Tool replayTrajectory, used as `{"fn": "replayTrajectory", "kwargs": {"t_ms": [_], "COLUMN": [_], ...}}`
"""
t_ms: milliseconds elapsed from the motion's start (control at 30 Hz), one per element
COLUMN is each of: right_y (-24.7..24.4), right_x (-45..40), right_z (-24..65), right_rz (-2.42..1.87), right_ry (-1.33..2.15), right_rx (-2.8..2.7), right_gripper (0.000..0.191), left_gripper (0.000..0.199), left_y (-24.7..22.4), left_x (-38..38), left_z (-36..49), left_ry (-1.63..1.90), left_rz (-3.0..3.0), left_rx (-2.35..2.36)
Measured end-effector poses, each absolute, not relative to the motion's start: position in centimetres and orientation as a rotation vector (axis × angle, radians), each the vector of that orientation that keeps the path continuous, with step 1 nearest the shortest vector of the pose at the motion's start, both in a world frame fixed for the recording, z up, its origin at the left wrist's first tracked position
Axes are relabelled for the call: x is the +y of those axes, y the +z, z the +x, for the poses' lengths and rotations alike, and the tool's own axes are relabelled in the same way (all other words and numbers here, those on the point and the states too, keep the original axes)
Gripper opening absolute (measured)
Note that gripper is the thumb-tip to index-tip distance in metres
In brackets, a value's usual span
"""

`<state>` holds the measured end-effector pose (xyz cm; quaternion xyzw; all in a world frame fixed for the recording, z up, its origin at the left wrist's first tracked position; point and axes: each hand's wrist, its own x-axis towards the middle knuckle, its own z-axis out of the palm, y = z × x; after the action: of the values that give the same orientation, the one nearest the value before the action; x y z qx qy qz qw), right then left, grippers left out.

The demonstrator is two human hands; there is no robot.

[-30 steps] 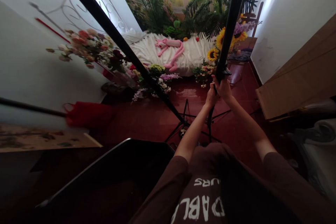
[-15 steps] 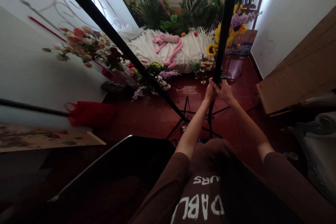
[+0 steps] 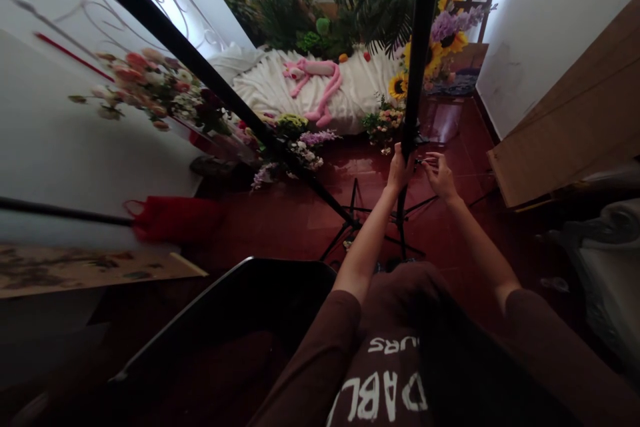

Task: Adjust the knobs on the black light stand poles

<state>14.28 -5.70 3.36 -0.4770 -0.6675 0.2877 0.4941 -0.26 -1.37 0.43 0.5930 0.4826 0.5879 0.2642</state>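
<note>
My left hand is wrapped round a black upright light-stand pole, just below a clamp joint. On the right side of the pole, my right hand has its fingertips bent in at a small dark knob; the contact is small and dim. The stand's thin tripod legs are spread on the floor below. A second black stand pole slants across the left of the view, its own legs close beside the first.
A white-draped platform at the back bears a pink plush toy. Flowers and sunflowers flank it. A red bag lies left, a dark open-topped container below it, and a wooden board leans right.
My right hand has come off the pole and shifted right and slightly down to the knob. My left hand stays round the pole. The view has moved a little.
</note>
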Motion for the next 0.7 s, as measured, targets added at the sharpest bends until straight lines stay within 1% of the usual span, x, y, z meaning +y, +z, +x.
{"fn": "replayTrajectory", "kwargs": {"t_ms": [267, 367, 533, 700], "right_y": [3.3, 3.4, 3.6, 3.0], "right_x": [-4.6, -3.7, -2.4, -2.5], "right_z": [13.5, 13.0, 12.6, 12.5], "right_rz": [-1.249, -1.286, -1.363, -1.326], "right_ry": [0.672, 0.738, 0.947, 0.972], "right_rx": [-1.569, -1.440, -1.262, -1.199], "right_gripper": [0.045, 0.042, 0.029, 0.029], "left_gripper": [0.044, 0.043, 0.040, 0.039], "left_y": [0.0, -0.4, -0.7, 0.0], "left_x": [-1.1, -0.8, -0.6, -1.2], "left_z": [-0.3, -0.3, -0.3, -0.2], "left_ry": [1.627, 1.663, 1.688, 1.666], "left_rz": [1.652, 1.657, 1.657, 1.639], "left_rx": [1.292, 1.270, 1.265, 1.246]}}
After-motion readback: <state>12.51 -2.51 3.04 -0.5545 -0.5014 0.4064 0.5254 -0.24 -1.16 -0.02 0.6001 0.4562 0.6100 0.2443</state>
